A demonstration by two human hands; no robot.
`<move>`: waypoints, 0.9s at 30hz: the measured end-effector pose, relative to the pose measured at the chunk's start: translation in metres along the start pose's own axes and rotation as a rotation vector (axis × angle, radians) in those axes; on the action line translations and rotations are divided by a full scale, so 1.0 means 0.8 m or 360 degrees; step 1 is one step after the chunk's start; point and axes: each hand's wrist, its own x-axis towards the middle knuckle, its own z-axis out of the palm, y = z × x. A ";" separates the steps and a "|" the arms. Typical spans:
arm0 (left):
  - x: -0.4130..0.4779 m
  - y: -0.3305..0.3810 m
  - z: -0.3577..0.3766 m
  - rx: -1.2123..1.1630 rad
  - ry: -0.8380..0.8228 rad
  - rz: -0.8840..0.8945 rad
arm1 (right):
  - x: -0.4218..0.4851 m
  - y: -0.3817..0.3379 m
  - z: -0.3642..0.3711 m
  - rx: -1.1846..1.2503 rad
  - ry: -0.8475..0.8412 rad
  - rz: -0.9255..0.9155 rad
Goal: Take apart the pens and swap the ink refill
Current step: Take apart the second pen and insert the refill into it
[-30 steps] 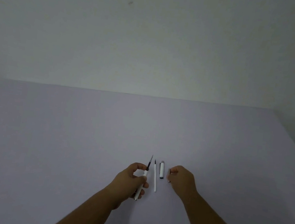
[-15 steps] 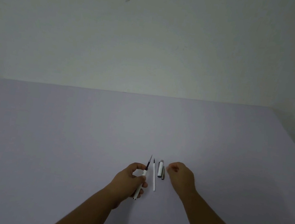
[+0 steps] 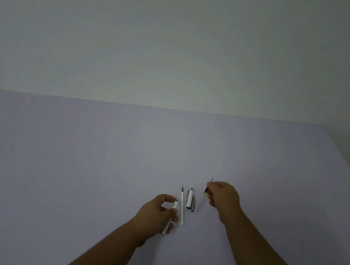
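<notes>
My left hand (image 3: 156,211) grips a white pen barrel (image 3: 170,218), its open end pointing up between thumb and forefinger. My right hand (image 3: 223,198) is closed on a thin ink refill (image 3: 209,185) whose dark tip sticks out above the fingers; most of it is hidden in the hand. Between the hands a second white refill (image 3: 182,206) with a dark tip lies on the table. A white pen cap (image 3: 190,198) with a dark clip lies just right of it.
The pale lilac table (image 3: 97,166) spreads wide on all sides. A plain white wall (image 3: 182,43) rises behind its far edge. The table's right edge runs diagonally at the far right.
The refill that stuck out of the barrel in my left hand is now out and in my right hand, which has moved up and to the right.
</notes>
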 end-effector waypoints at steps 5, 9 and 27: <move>0.006 -0.009 -0.007 0.0004 0.0035 -0.0074 | 0.009 0.027 0.008 -0.0995 -0.0122 -0.0155; 0.010 -0.012 -0.010 -0.0004 0.0042 -0.0103 | 0.011 0.036 0.016 -0.1072 -0.0051 -0.0217; 0.011 -0.022 -0.026 -0.0039 0.0080 -0.0113 | 0.011 0.036 0.026 -0.1000 0.0132 -0.0167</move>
